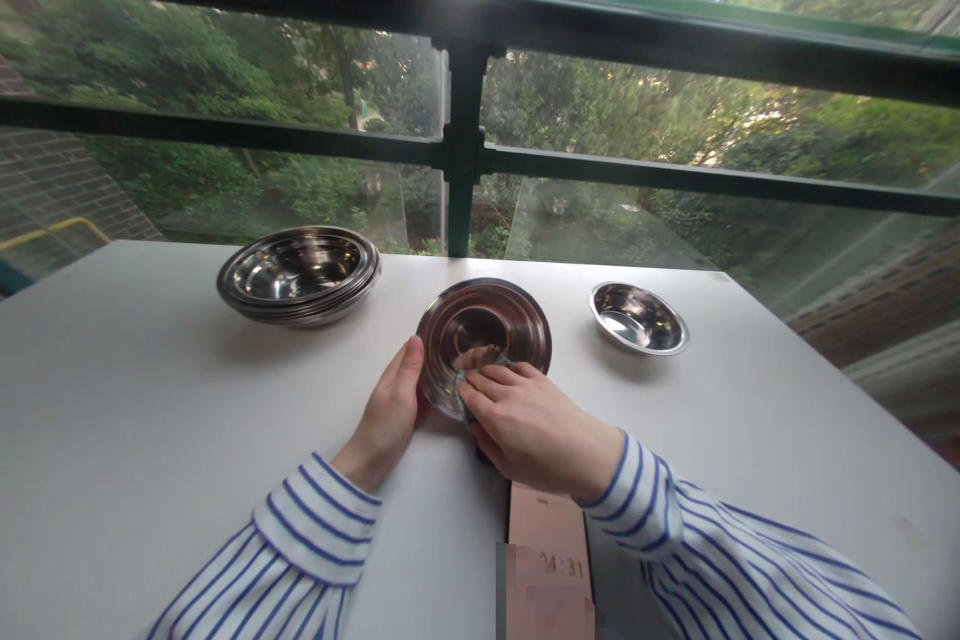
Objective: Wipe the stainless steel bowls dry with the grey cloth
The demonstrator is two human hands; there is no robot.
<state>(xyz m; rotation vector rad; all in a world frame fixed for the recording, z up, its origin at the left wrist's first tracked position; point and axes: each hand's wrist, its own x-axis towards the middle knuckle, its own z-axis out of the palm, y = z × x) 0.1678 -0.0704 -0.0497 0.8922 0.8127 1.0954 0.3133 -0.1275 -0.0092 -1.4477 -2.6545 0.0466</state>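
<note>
A shiny metal bowl [517, 310] is tilted up above the white table, its inside turned toward me. My left hand [390, 410] grips its left rim, thumb on the edge and the other fingers hidden behind. Pressed to the bowl's lower inside is a greyish cloth [460, 396], mostly covered by my right hand [529, 415], whose fingers are bunched over it. To the left stands a stack of several metal bowls [300, 270], nested in one another. A single small metal bowl [639, 318] sits upright on the right.
The white table [187, 450] ends at a green-framed window railing [465, 150], with trees behind the glass. Below my right hand lies a phone [547, 550] with a pink screen, partly under my right wrist.
</note>
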